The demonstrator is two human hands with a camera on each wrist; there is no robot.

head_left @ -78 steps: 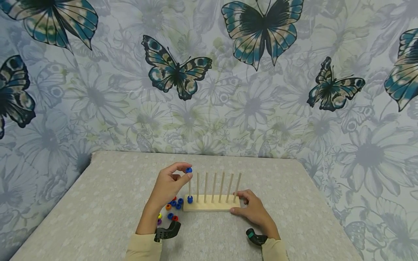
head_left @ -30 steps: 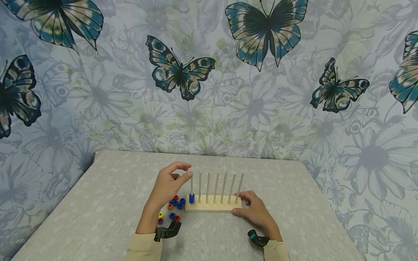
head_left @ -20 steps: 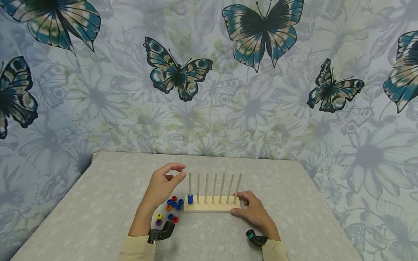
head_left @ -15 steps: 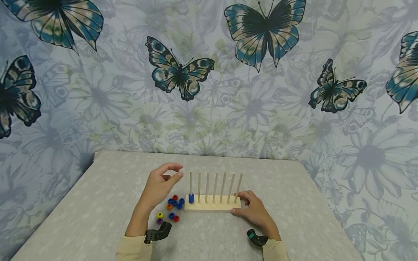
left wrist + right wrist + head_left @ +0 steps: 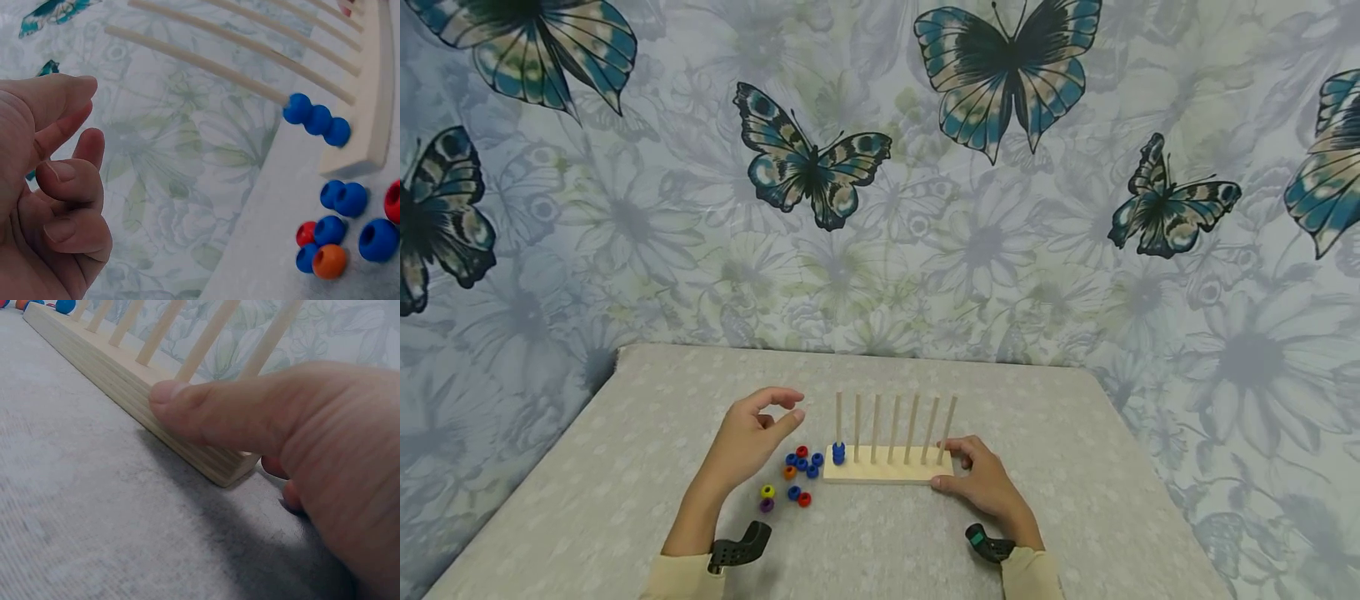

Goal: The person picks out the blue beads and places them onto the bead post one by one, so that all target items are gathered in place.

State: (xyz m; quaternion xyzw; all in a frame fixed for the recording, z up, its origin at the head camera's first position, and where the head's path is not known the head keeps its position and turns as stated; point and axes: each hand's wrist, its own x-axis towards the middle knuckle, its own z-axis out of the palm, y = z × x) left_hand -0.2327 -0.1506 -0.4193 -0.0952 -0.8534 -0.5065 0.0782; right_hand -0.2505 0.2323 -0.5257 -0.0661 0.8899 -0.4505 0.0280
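A wooden peg rack (image 5: 887, 467) with several upright thin pegs stands on the table. Three blue beads (image 5: 317, 119) are stacked at the foot of its leftmost peg. My left hand (image 5: 747, 437) hovers left of the rack with thumb and fingers apart, holding nothing; the left wrist view shows its other fingers loosely bent. At the rack's right end my right hand (image 5: 981, 479) grips the base, thumb (image 5: 206, 412) along the front side and fingers behind, mostly hidden. Loose beads lie between my left hand and the rack, among them an orange bead (image 5: 329, 261) and several blue ones.
Nearer the front lie a yellow bead (image 5: 767, 492), a purple bead (image 5: 766, 505) and a red bead (image 5: 805, 499). The cloth-covered table (image 5: 1075, 467) meets a butterfly-patterned wall covering (image 5: 985, 250) at its back edge.
My left hand has released a blue bead from the top of the leftmost peg, and it dropped onto the stack. Then that hand moved left and lower. My right hand kept its grip.
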